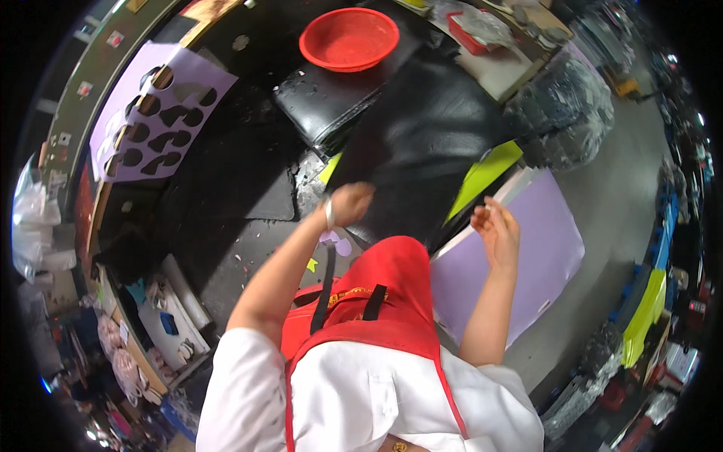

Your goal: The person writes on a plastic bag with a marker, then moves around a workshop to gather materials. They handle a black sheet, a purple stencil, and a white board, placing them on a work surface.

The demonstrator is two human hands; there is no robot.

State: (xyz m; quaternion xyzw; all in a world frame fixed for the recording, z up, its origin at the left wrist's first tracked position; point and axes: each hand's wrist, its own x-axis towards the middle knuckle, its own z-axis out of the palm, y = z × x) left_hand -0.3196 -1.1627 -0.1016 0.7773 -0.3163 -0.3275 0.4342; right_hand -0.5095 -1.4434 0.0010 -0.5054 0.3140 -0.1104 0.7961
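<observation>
My left hand (351, 204), with a white band at the wrist, is closed over the near left edge of a large black sheet (433, 124). Whatever its fingers hold, if anything, is hidden. To the right, my right hand (497, 232) is raised with its fingers loosely bent and apart, and I see nothing held in it. Below that hand lies a stack of large light-purple sheets (538, 248). A yellow-green sheet (486, 177) shows between the stack and the black sheet.
A red basin (349, 41) stands at the far side, behind a black padded block (324, 105). A purple sheet with cut-out holes (162, 113) leans at the far left. Clear plastic wrapping (565, 109) covers things at the far right. Small purple scraps (343, 246) lie near my apron.
</observation>
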